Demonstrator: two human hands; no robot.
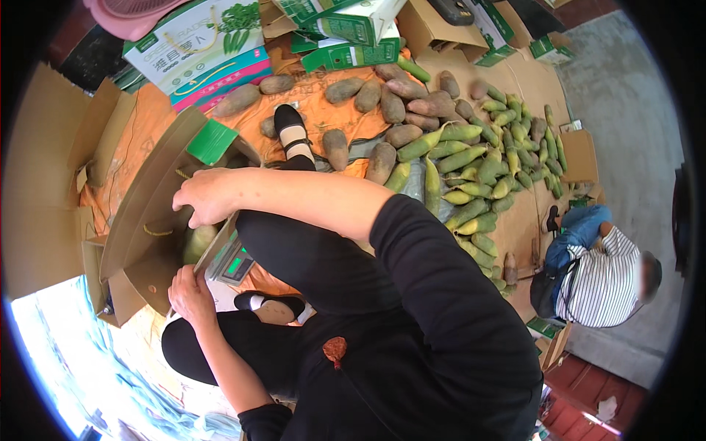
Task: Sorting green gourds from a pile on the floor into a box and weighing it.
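An open cardboard carton (140, 198) with cord handles and a green patch stands at my left, beside a scale (234, 270) with a lit green display. A pale green radish (198, 242) shows inside it; the rest of its inside is largely hidden. My left hand (193, 298) grips the carton's near edge between thumb and fingers. Over the opening, my right hand (212, 195) reaches in from the right, its bent fingers and thumb apart, with nothing visible between them.
Green radishes (463, 162) lie heaped at the right, and brown-skinned tubers (382, 158) lie across the orange sheet (323, 77). Printed cartons (206, 44) stand at the back. A person in a striped shirt (603, 283) sits at far right. A large cardboard box (44, 176) is at far left.
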